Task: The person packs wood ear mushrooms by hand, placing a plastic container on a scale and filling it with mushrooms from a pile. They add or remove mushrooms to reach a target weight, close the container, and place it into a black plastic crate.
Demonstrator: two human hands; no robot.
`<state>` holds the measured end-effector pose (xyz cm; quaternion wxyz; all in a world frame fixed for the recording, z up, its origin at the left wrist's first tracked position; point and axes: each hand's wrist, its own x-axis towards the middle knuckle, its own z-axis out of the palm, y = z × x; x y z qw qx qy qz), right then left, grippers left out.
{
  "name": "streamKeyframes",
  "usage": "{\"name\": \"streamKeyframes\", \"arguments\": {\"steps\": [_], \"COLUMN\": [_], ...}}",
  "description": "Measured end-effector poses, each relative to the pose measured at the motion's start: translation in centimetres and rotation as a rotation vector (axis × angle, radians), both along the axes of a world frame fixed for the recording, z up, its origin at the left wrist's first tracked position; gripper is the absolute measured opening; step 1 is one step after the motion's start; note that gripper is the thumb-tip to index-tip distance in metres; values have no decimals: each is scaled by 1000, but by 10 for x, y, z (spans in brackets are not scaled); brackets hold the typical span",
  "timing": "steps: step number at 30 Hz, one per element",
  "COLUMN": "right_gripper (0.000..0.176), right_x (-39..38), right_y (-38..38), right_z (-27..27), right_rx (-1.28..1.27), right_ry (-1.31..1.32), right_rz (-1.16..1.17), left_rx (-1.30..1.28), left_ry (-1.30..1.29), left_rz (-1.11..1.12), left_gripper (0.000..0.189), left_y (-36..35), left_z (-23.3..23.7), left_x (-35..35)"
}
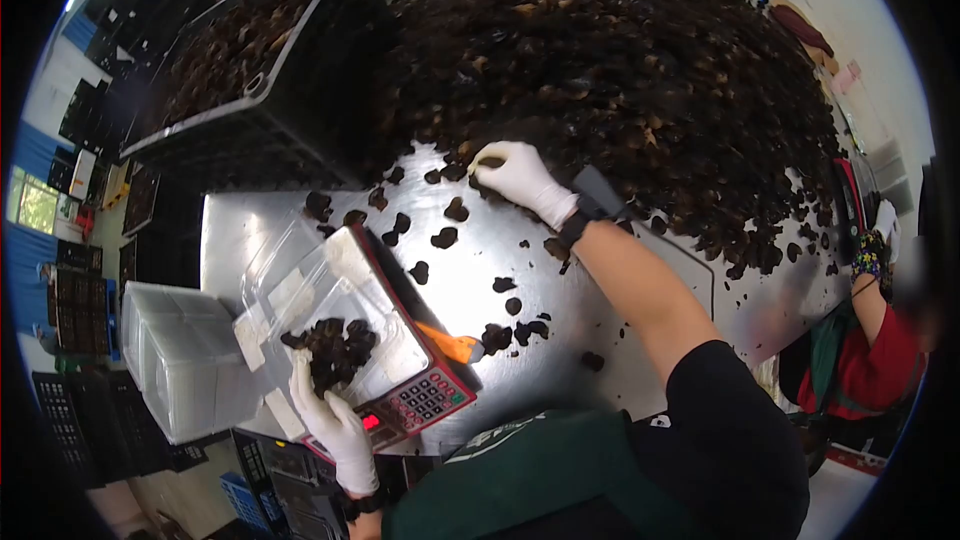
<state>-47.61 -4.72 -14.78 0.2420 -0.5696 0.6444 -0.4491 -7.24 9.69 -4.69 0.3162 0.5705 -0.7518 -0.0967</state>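
Two hands, one fungus pile (640, 70)
right hand (512, 178) pinched a piece (487, 162) at 12 o'clock, left hand (330, 418) gripped the clear tray (300, 290) at 7

- The steel table (470, 280) had a bare, shiny top on its near side.
- A big pile of dark dried mushrooms (620, 70) covered the far half and ran to the right edge.
- Loose mushroom pieces (445, 237) lay scattered over the bare steel, thickest near the foot of the pile.
- A scale (425, 395) with a red face and keypad stood at the near left, set at a slant.
- A small orange thing (452, 345) lay just beside the scale's right side.
- A black crate (250, 90) of mushrooms sat at the far left corner, touching the pile.
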Motion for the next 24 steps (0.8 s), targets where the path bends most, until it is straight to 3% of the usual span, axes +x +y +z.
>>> {"name": "streamKeyframes", "arguments": {"steps": [2,5,8,12,15,16,18,19,20,21,22,23,24], "right_gripper": [22,21,20,20,18,19,28,33,42,51,55,52,52], "right_x": [6,18,39,89,148,167,198,216,226,232,238,245,246], "right_y": [11,20,23,22,32,31,40,41,43,50,58,64,67], "right_z": [42,71,92,127,164,159,154,133,124,108,107,102,102], "right_rx": [223,299,273,266,331,300,93,-212,-170,-362,-312,-314,-329], "right_ry": [-485,-887,-1105,-1191,-967,-948,-532,-290,-121,214,451,456,405], "right_rz": [55,122,258,468,490,595,773,819,898,822,768,677,640], "left_rx": [-3,-9,-19,-55,-44,-44,-50,-48,0,63,20,-33,15], "left_ry": [28,38,77,45,72,103,160,185,246,373,222,67,174], "left_rz": [-3,-9,-21,-17,22,14,-4,-18,-47,-82,-73,-58,-58], "left_gripper": [60,59,59,64,68,70,77,81,84,85,84,83,81], "left_y": [1,3,1,-5,-5,-7,-8,-9,-9,-11,-12,-12,-12], "left_z": [-2,-6,-2,14,18,20,21,20,21,9,4,1,-1], "left_x": [0,3,3,0,2,3,0,-3,-8,-7,-2,1,1]}}
